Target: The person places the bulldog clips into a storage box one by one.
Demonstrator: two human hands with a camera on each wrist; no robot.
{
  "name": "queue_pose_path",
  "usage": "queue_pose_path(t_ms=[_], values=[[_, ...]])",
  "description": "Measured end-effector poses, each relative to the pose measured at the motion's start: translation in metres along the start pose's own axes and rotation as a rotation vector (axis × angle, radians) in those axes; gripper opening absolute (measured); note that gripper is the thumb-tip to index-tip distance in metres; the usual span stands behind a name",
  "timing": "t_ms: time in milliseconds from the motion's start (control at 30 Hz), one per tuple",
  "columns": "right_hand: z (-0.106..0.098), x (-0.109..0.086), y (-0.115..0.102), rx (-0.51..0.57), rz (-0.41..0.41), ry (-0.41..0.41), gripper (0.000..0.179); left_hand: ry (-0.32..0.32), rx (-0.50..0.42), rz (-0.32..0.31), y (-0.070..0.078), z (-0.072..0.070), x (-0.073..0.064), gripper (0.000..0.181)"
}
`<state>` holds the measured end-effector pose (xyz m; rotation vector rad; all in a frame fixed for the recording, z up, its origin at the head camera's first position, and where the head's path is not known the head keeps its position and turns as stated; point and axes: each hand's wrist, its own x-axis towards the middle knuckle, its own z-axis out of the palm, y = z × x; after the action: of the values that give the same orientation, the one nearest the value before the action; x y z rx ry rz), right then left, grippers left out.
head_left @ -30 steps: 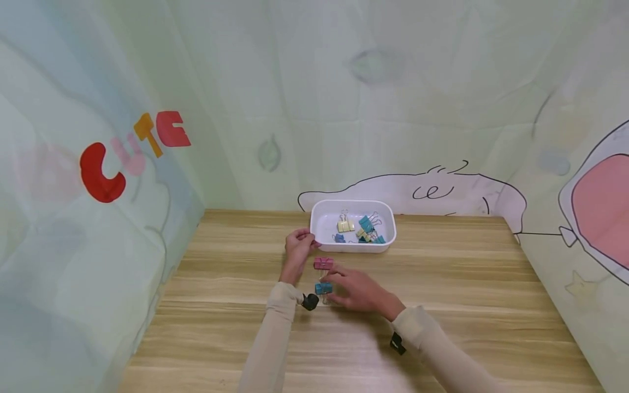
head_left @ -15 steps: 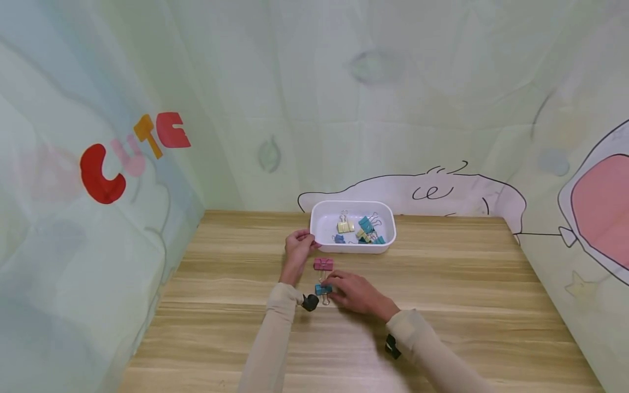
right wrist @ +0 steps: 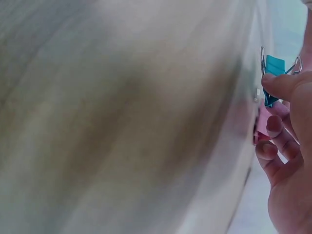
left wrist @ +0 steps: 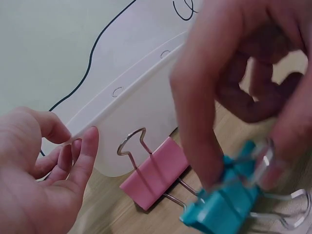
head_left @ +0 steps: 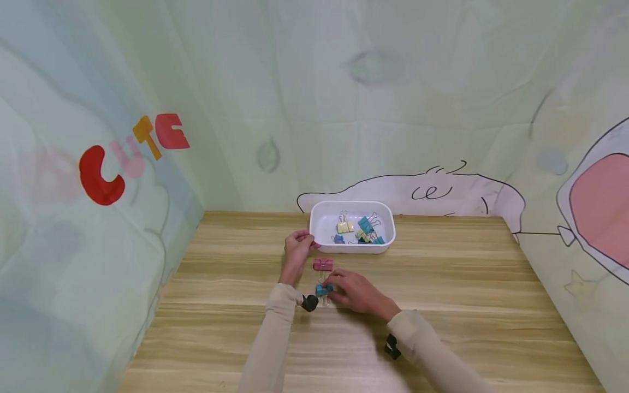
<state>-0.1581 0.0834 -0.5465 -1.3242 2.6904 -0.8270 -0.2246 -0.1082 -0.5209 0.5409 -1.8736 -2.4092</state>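
My right hand [head_left: 358, 292] pinches a teal binder clip [head_left: 323, 290] between thumb and fingers, low over the table. In the left wrist view the teal clip [left wrist: 226, 200] appears tilted, with its wire handles spread. Just beyond it a pink binder clip [head_left: 322, 265] lies on the wood, handles out on both sides. My left hand [head_left: 297, 252] pinches the near left corner of a white plastic tray [head_left: 351, 249] by its rim. The right wrist view shows my right thumb [right wrist: 280, 85] against the teal clip's side.
Inside the tray are several binder clips: a yellow one [head_left: 345, 226], a small blue one [head_left: 339, 239] and a cluster of teal and yellow at the right. The tray stands at the table's [head_left: 442, 273] back edge, against a printed cloth backdrop [head_left: 314, 109].
My right hand has closed its fingers on the teal clip, which has tilted and shifted slightly. The left hand, tray and pink clip have stayed put.
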Motion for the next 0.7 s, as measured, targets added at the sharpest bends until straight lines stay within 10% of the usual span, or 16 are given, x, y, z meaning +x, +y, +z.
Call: queue_pose_path(t_ms=[700], values=[[-0.091, 0.030, 0.013, -0.058, 0.051, 0.201, 0.020, -0.026, -0.012, 0.014, 0.000, -0.001, -0.002, 0.038]])
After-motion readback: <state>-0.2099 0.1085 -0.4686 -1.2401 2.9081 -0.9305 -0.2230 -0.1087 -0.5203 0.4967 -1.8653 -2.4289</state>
